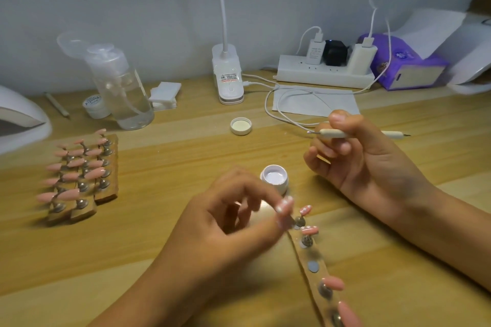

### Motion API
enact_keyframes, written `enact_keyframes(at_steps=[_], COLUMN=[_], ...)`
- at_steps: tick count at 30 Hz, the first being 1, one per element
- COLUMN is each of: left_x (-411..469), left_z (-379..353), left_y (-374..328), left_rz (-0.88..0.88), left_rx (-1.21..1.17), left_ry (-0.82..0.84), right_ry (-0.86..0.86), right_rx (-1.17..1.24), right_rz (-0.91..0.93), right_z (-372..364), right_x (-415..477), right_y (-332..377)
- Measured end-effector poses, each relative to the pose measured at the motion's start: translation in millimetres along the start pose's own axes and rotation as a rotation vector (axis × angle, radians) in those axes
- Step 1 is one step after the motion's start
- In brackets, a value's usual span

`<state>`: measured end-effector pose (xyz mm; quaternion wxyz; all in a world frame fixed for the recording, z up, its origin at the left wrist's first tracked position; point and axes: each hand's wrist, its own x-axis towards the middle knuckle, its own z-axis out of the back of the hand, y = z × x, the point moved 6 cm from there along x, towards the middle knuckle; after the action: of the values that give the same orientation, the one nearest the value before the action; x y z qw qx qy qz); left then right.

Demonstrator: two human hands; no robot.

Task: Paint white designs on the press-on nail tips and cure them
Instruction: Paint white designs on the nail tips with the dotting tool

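Left hand (233,218) pinches the dotted nail tip (284,207) — I'd avoid smearing wet dots; right hand (353,156) grips the dotting pen (332,133).

A dotted pink nail tip (284,206) is pinched by the left hand (233,223); a dotting tool (333,133) is gripped by the right hand (364,156) above the desk (186,156).

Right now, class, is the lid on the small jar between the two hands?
No: the jar stands open, its pale contents showing, and a round lid lies upturned well behind it.
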<state>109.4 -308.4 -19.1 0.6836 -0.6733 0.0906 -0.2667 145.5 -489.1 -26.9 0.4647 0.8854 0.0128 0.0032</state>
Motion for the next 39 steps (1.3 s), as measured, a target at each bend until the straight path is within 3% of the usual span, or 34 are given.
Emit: enact_keyframes(at_steps=[8, 13, 21, 27, 33, 39], left_x=[-3.3, -1.1, -0.7, -3.9, -9.9, -19.1], left_z=[-20.2, -22.0, -21.7, -19.3, -23.4, -34.1], left_y=[-3.7, -1.0, 6.4, 4.2, -6.4, -8.5], left_rz=[-0.113, -0.138, -0.096, -0.104, -0.273, -0.449], left_rx=[0.316, 0.357, 0.363, 0.468, 0.586, 0.745], left_ry=[0.207, 0.286, 0.250, 0.244, 0.337, 0.316], right_ry=[-0.011, -0.004, 0.001, -0.088, 0.010, -0.018], right_rx=[-0.015, -0.007, -0.016, 0.015, -0.254, -0.629], right_rz=[-0.016, -0.018, -0.026, 0.011, 0.151, 0.383], right_z=[2.1, 1.8, 0.0, 6.6, 6.0, -6.0], right_x=[1.6, 1.6, 1.3, 4.1, 1.0, -9.4], right_y=[-0.7, -0.7, -0.7, 0.4, 6.7, 10.2])
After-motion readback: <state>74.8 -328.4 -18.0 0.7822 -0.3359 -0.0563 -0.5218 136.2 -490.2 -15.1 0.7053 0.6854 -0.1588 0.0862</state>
